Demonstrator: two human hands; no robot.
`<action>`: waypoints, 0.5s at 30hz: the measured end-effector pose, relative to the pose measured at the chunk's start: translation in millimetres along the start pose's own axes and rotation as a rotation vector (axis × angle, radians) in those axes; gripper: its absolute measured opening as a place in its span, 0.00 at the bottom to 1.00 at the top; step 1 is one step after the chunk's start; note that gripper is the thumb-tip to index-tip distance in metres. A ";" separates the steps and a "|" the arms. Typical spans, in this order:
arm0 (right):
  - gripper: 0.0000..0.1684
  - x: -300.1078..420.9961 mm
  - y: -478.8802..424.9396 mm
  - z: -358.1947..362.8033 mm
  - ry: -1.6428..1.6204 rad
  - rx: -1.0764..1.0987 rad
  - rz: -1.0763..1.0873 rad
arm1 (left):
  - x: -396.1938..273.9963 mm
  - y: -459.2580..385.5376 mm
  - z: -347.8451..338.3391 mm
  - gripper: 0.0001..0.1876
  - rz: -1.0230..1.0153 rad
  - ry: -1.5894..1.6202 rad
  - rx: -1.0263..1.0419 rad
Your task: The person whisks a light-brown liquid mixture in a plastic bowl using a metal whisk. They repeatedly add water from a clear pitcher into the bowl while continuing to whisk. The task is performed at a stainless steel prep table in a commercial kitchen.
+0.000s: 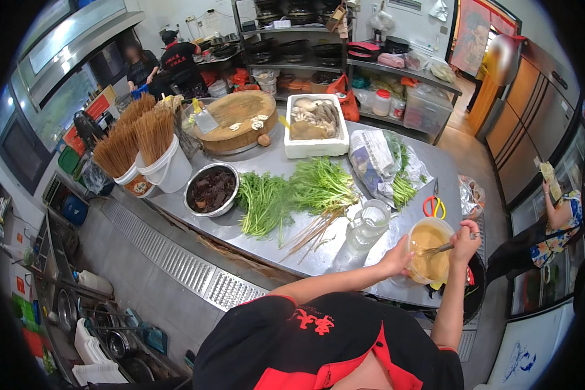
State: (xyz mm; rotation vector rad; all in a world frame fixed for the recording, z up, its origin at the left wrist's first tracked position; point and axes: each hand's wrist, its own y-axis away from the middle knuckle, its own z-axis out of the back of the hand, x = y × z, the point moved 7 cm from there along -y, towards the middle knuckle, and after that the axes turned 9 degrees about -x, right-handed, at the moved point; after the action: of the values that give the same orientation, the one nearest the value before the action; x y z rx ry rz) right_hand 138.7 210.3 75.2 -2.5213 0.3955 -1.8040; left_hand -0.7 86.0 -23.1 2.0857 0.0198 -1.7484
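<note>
My left hand [398,256] grips the side of a translucent plastic tub [441,223], which stands tilted near the table's front right corner. Inside the tub is a thick tan liquid [425,240]. In my right hand [464,241] is the handle of a metal utensil [438,249]; its lower end is sunk in the liquid, so its shape is hidden. A clear pitcher [370,219] of what looks like water stands left of the tub. Just beyond the tub lie scissors [436,201] with red and yellow handles.
On the metal table [317,256] are leafy greens [324,183], a steel bowl of dark pieces [212,190], a foam box of mushrooms [317,150], a round chopping block [241,109] and buckets of skewers [168,168]. A person [558,224] stands at right; two others work at the back.
</note>
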 end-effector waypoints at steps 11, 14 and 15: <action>0.06 27.4 29.9 -20.2 0.105 0.136 0.217 | -6.3 9.6 -0.6 0.33 -0.029 -0.006 -0.021; 0.06 5.6 29.5 -21.0 0.072 0.121 0.141 | -5.2 8.2 0.6 0.33 -0.077 -0.112 -0.031; 0.06 7.5 27.0 -21.5 0.060 0.141 0.091 | -4.2 7.3 0.3 0.33 -0.076 -0.108 -0.031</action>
State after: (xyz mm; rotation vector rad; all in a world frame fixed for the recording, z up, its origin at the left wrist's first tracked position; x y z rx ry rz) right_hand 115.7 185.5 85.1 -2.3228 0.3641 -1.8094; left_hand 0.1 80.3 -17.0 1.9895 0.0950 -1.8915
